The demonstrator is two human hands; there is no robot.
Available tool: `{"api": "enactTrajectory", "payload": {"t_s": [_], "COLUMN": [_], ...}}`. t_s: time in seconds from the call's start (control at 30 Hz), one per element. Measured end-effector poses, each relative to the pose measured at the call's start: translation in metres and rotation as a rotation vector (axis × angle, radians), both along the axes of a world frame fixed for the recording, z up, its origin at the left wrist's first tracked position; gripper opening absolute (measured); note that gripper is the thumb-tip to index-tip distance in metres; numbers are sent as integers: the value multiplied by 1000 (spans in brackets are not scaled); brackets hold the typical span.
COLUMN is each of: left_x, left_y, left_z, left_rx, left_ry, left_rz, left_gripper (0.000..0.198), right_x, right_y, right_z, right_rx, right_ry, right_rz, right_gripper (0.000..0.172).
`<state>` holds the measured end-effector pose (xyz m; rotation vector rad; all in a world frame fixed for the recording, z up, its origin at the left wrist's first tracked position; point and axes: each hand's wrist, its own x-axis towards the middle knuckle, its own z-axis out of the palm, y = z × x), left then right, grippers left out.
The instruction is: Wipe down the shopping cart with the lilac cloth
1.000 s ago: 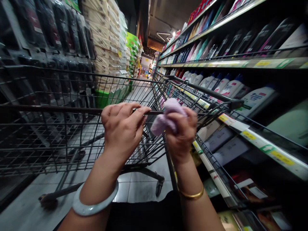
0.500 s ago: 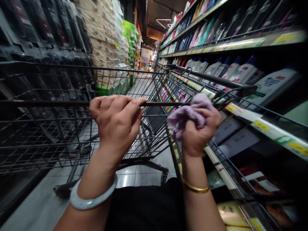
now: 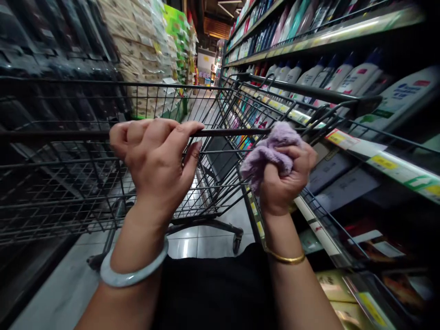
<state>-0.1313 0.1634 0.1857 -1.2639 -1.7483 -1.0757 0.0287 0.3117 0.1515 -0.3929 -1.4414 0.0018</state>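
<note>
No txt legible: white bottle [image 3: 400, 103] on rt shelf [image 3: 364, 149], blue lettering [image 3: 402, 89] & red patch [image 3: 421, 83] too blurred; yellow price tags [image 3: 383, 161] on shelf edge, nos. unreadable; pale boxes [image 3: 354, 185] below, print too small; yellow pack [image 3: 333, 286], marks unclear

The crumpled soft cloth [image 3: 263, 156] is plain lilac. The wire-mesh metal shopping cart [image 3: 233, 132] is dark grey, patterned in grids. The smooth round bangle [image 3: 129, 279] at left is pale bluish white; the thin metal bangle [image 3: 290, 261] at right, gold. Near clothing [image 3: 216, 293] is black. Plastic bottles [image 3: 400, 98] at right are white, blue-capped.
</note>
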Motion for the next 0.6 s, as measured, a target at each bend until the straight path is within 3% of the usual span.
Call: {"api": "enactTrajectory", "payload": {"t_s": [0.1, 0.23, 0.33, 0.5, 0.6], "left_x": [-1, -3, -3, -2, -3], "left_y": [1, 5, 6, 5, 6], "left_z": [-1, -2, -3, -3, -3], "left_rx": [17, 43, 35, -22, -23], "left_ry": [-8, 51, 62, 20, 26], "left_rz": [-11, 58, 54, 10, 30], "left_gripper": [31, 30, 31, 35, 36], "right_x": [-8, -28, -19, -1, -15], "right_y": [-11, -37, -26, -3, -18], "right_z": [-10, -27, -27, -24, -37], "right_rx": [-28, 124, 156, -59, -11], "right_ry": [-56, -463, -460, -167, -393], "right_rz": [76, 315, 258, 44, 155], "right_gripper": [13, 18, 19, 17, 17]}}
